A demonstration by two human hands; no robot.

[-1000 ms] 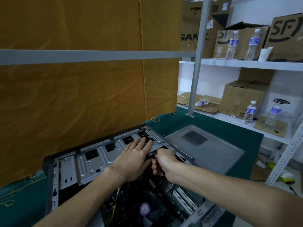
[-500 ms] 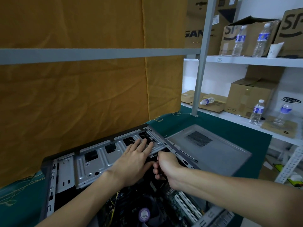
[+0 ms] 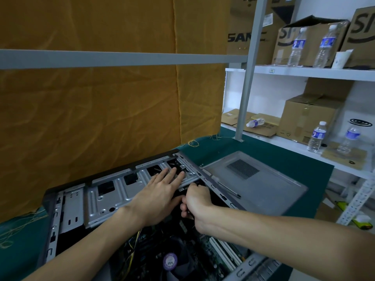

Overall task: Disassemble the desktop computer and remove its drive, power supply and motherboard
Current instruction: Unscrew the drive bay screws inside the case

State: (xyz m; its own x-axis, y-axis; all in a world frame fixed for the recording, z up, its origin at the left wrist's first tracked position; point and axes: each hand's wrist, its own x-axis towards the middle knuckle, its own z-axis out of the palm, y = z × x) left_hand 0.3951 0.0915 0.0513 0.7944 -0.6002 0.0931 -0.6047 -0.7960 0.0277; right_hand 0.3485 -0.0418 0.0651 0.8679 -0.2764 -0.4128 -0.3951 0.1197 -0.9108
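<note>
1. Orange cloth (image 3: 91,110) hangs as a backdrop across the left and centre, with a grey rail (image 3: 121,57) running across in front of it.
2. Green mat (image 3: 20,244) covers the table; loose yellow threads lie at its left edge.
3. Case (image 3: 52,230) lies open on its side on the mat, bottom-left to centre, its black front edge toward the cloth.
4. Drive cage (image 3: 109,195), a silver stamped plate with cut-outs, spans the upper part of the case.
5. Left hand (image 3: 158,197) lies flat on the cage, fingers straight and slightly spread, tips at the cage's far-right cut-outs; it grips nothing.
6. Fan (image 3: 170,261) with a purple sticker sits low in the case, between the forearms; yellow and black wires run just left of it.
7. Right hand (image 3: 197,201) touches the left thumb's side, fingers curled into a fist at the cage's right edge, inside the case rail. What they clamp is hidden; can't tell.
8. Motherboard (image 3: 219,250), with white slots, shows under the right forearm, still in the case.
9. Side panel (image 3: 263,187), grey with a mesh vent, lies flat on the mat right of the case; a thin dark tool rests on its near-left edge.
10. Shelves (image 3: 304,72) on the right hold boxes and water bottles.
</note>
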